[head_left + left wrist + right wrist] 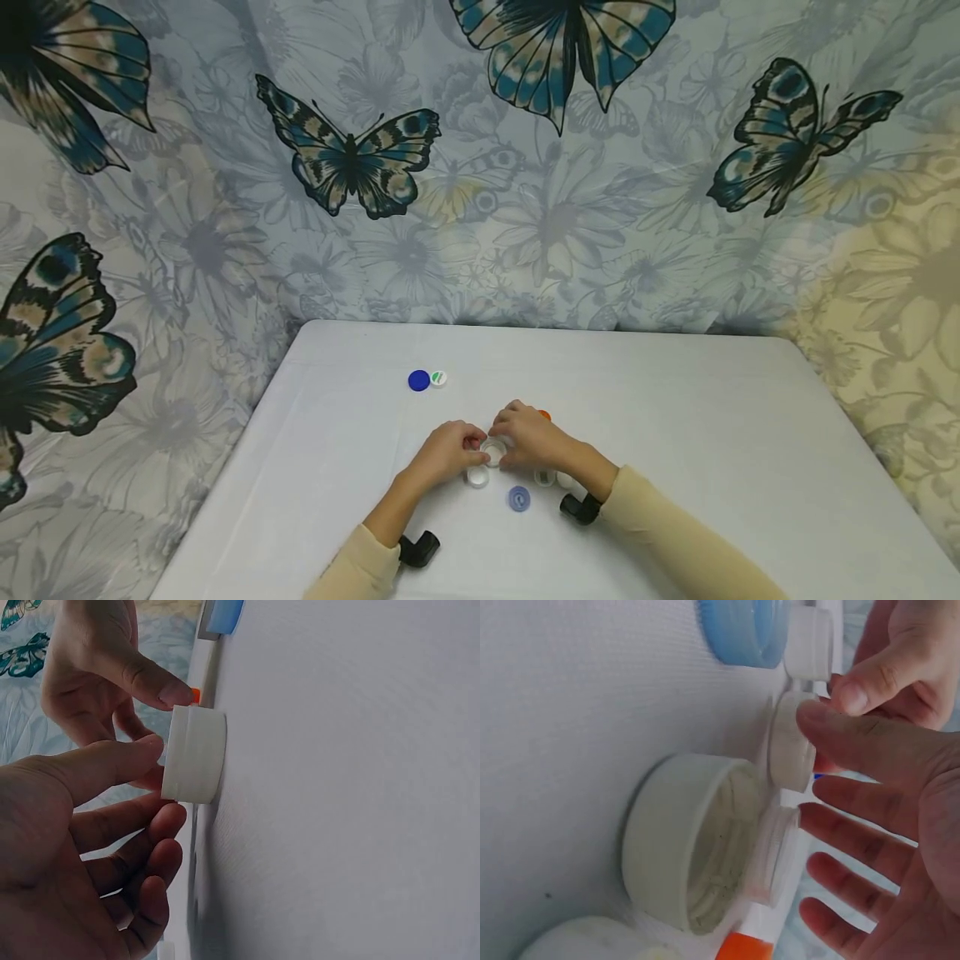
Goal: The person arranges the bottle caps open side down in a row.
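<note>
Both hands meet at a round white cap [492, 452] that lies on the white table. My left hand [450, 452] pinches its rim with thumb and index finger, the other fingers loosely curled in the left wrist view. From the opposite side my right hand [534, 435] holds the same cap [791, 742] by the rim between thumb and fingers. Close by my left thumb sits another white cap [477, 477]. A light blue cap [519, 498] lies nearer to me. Beside the right hand are a large white cap [697, 844], a clear one [774, 855] and an orange cap [544, 415], partly hidden.
Farther back on the table [675, 400], a dark blue cap [419, 380] lies next to a small white cap with a green mark [438, 379]. Butterfly-patterned cloth [555, 233] hangs behind the table. Black wrist devices [420, 549] sit on both forearms.
</note>
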{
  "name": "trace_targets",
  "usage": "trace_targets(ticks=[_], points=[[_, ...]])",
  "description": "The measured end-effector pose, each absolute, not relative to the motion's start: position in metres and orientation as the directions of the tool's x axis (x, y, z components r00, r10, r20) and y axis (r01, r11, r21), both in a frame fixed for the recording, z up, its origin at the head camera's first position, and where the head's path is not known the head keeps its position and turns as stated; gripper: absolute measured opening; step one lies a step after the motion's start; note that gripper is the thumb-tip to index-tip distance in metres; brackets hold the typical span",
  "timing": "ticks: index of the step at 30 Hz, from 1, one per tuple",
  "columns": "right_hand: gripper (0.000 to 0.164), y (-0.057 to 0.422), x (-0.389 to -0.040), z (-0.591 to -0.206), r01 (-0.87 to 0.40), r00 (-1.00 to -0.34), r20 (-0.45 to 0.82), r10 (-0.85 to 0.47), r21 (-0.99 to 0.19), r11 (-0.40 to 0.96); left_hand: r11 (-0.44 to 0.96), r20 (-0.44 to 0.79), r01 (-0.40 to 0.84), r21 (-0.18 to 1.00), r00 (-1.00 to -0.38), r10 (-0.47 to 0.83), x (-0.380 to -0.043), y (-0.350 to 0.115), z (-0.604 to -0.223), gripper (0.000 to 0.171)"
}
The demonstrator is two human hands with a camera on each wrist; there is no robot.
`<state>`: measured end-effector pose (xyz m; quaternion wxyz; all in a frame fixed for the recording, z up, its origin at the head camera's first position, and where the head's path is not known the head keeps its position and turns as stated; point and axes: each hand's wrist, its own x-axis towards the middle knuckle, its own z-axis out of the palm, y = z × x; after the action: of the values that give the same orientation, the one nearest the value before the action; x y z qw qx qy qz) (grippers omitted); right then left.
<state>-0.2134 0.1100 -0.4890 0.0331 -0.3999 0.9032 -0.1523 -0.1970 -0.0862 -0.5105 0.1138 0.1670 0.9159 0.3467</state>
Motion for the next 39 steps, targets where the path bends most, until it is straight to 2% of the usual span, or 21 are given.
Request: trace_targets(ticks=[5, 16, 24, 32, 39], points=[[0.035, 0.110, -0.210, -0.492, -0.715, -0.681, 0.068, -0.729, -0.277, 0.642, 0.703, -0.095, 0.222, 0.676, -0.919, 0.382, -0.194, -0.083, -0.511, 0.031], [0.031, 0.113, -0.210, -0.495, -0.709, -0.686, 0.107, -0.719, -0.318, 0.629, 0.698, -0.072, 0.239, 0.675, -0.920, 0.385, -0.193, -0.080, -0.511, 0.032], [0.030, 0.121, -0.209, -0.487, -0.623, -0.756, 0.137, -0.641, -0.454, 0.637, 0.662, 0.026, 0.293, 0.690, -0.924, 0.382, -0.193, -0.079, -0.499, 0.037], [0.026, 0.135, -0.201, -0.472, -0.559, -0.806, 0.234, -0.543, -0.601, 0.571, 0.591, 0.146, 0.368, 0.718, -0.910, 0.389, -0.191, -0.072, -0.485, 0.042], [0.030, 0.143, -0.190, -0.462, -0.543, -0.835, 0.352, -0.424, -0.652, 0.529, 0.467, 0.263, 0.407, 0.785, -0.901, 0.344, -0.188, -0.064, -0.477, 0.039]])
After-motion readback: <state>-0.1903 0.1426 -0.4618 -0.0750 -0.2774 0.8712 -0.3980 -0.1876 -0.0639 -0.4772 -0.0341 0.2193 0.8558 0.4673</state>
